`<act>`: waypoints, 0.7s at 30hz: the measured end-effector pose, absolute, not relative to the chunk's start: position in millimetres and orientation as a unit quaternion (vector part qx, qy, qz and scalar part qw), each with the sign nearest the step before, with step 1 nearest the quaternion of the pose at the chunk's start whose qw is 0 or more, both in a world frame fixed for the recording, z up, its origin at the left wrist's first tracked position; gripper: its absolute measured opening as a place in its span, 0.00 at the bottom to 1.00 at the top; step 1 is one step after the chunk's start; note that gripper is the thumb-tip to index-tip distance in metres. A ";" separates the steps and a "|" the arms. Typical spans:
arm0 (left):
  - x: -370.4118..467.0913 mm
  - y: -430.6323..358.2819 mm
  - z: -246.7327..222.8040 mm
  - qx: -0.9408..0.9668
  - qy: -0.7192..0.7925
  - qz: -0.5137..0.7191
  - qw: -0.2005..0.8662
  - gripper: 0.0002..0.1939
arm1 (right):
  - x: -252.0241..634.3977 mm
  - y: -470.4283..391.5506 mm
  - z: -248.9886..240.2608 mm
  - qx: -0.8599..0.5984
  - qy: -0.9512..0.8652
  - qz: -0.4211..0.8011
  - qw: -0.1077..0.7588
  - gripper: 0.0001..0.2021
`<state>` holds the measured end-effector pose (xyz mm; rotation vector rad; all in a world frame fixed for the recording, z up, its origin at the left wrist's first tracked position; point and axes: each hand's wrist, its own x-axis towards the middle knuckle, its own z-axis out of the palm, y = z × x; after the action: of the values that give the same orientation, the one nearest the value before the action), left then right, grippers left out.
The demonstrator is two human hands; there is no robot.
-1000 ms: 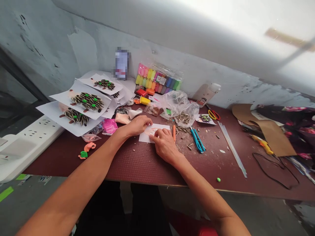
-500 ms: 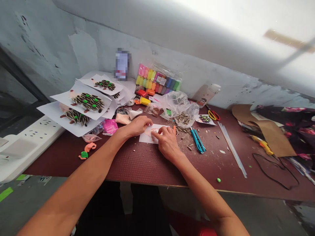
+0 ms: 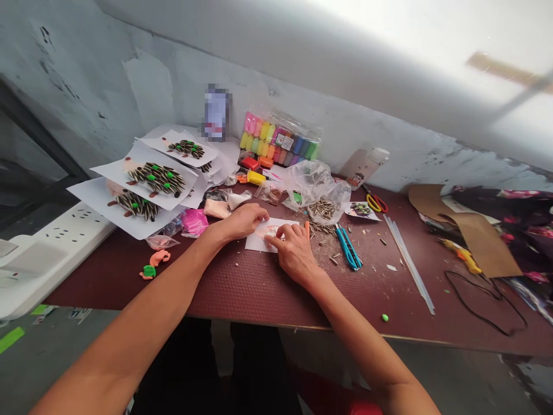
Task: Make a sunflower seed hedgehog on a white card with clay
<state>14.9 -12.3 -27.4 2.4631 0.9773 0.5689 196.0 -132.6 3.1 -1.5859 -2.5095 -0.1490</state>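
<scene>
A small white paper card [image 3: 255,244] lies on the dark red table, with a flat peach-coloured clay shape [image 3: 261,231] on it. My left hand [image 3: 246,222] rests at the card's upper left edge, its fingers bent and closed together over it. Over the right part of the card is my right hand [image 3: 296,248], its thumb reaching onto the clay and its other fingers curled. Whatever sits between those fingertips is too small and hidden to make out. Right of the card lie loose striped sunflower seeds [image 3: 324,229] and a teal utility knife [image 3: 349,248].
Paper sheets with seed hedgehogs [image 3: 158,180] are stacked at the left, beside a white power strip [image 3: 60,248]. Behind stand a clay colour pack [image 3: 280,141] and a plastic bag of seeds [image 3: 322,208]. Scissors [image 3: 377,202], clear glue sticks [image 3: 409,265] and a yellow glue gun [image 3: 464,256] lie right.
My right thumb has shifted slightly on the clay shape. My left hand stays at the card's edge. The whole view has moved a little.
</scene>
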 end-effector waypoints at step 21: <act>16.1 -14.0 -25.4 0.886 0.363 0.196 0.212 0.15 | 195.9 -132.4 4.0 -0.519 -0.849 -0.053 0.085 0.17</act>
<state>16.1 -14.0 -25.4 2.4603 1.0081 0.5450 195.9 -132.4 4.0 -1.5491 -2.5312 -0.1593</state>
